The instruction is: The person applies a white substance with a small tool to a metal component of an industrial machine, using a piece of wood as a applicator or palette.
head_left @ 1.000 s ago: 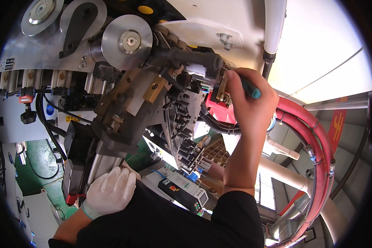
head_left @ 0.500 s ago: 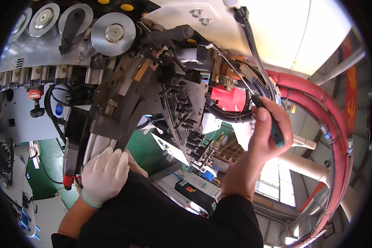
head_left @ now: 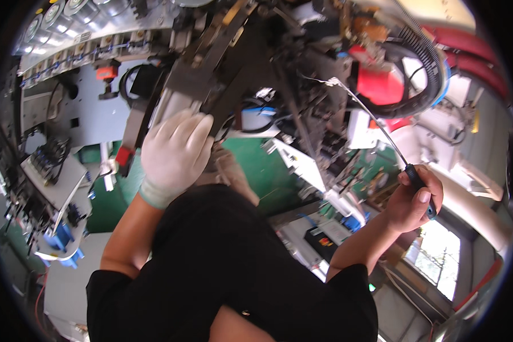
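Observation:
My right hand [head_left: 415,196], bare, is closed around the dark handle of a long, thin-shafted screwdriver [head_left: 382,126]. Its shaft slants up and left, and a whitish, stringy clump [head_left: 334,82] clings to the tip in front of blurred dark machine parts. A pale glove covers my left hand [head_left: 176,149]. Its fingers lie extended side by side over the near end of a silver machine bar [head_left: 171,105], below a dark metal block. The palm side is hidden.
Metal rollers [head_left: 57,20] line the far left of the machine. An orange-topped knob [head_left: 106,74] sticks out below them. Black corrugated hose [head_left: 420,57] and red hoses [head_left: 467,65] run at the right. Lower left stands a blue holder [head_left: 61,236] on a light surface.
The view has shifted, with the machine sitting higher in it. My right hand has drawn the screwdriver back from the upper machine parts, toward the lower right. My left hand stays on the bar.

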Demonstrator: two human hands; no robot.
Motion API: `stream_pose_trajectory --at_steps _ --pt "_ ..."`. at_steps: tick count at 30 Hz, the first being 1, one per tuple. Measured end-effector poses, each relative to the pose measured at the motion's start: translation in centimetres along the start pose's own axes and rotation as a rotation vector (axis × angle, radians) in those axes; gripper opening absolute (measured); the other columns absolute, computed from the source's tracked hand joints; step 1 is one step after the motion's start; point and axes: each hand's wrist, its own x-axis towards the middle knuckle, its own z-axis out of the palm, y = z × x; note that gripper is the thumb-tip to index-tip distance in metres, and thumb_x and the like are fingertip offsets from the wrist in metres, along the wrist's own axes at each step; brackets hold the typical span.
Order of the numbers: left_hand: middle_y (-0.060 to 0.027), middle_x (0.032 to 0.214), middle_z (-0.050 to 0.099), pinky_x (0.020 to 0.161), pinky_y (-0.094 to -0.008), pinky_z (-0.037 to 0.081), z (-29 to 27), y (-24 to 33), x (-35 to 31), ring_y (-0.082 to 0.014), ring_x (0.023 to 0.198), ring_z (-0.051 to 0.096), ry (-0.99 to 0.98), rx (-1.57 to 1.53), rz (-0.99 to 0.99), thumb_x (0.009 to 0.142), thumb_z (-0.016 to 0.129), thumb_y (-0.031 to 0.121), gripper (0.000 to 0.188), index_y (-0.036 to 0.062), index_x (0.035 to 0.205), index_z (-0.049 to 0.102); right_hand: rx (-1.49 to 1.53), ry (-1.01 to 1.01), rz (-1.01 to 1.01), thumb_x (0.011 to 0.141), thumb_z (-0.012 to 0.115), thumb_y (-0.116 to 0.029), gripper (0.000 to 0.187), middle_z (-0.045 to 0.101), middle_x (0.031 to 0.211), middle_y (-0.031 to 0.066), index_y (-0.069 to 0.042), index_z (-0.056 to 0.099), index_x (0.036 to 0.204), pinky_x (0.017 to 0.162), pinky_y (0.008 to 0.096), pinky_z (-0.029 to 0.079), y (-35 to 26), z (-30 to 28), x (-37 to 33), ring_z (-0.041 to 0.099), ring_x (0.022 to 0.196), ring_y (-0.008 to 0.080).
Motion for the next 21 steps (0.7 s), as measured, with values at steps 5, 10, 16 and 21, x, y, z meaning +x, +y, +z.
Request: stream_pose_trajectory --at_steps 5,10,16,21 --pt "-0.0117 0.109 0.07 0.091 -0.0436 0.051 -1.2 0.2 -0.6 -0.035 0.107 0.066 -0.075 -0.085 0.006 0.082 0.068 0.007 0.031 0.004 0.113 0.068 -0.048 0.013 0.207 0.09 0.074 -0.025 0.032 0.07 0.095 0.019 0.005 0.071 0.102 0.067 0.0335 0.053 2.8 0.9 -10.3 0.066 0.077 0.0263" --pt "-0.015 0.095 0.068 0.079 -0.0454 0.054 -1.6 3.4 -0.8 -0.0392 0.093 0.067 -0.122 -0.388 0.168 0.073 0.068 0.002 0.032 -0.0015 0.105 0.065 -0.248 -0.143 0.324 0.089 0.073 -0.005 0.023 0.074 0.097 0.0126 0.0 0.073 0.111 0.077 0.0304 0.052 9.1 8.7 -18.8 0.068 0.083 0.0223" --pt "-0.02 0.12 0.065 0.098 -0.0436 0.05 8.4 4.8 -6.3 -0.0345 0.112 0.064 -0.597 -0.765 -0.314 0.091 0.063 0.017 0.038 -0.0057 0.122 0.061 0.312 0.288 0.982 0.1 0.065 -0.022 0.038 0.071 0.112 0.0104 0.001 0.063 0.13 0.077 0.0279 0.053 18.6 17.1 -24.4 0.069 0.1 0.0164" --pt "-0.0166 0.143 0.052 0.11 -0.0442 0.044 21.0 2.0 -8.2 -0.0314 0.133 0.05 -0.728 -1.354 -1.472 0.099 0.059 0.042 0.061 0.0052 0.146 0.047 0.854 0.531 1.254 0.104 0.047 -0.029 0.04 0.067 0.122 0.0173 -0.003 0.054 0.135 0.08 0.036 0.053 22.5 18.5 -24.0 0.068 0.105 0.0274"
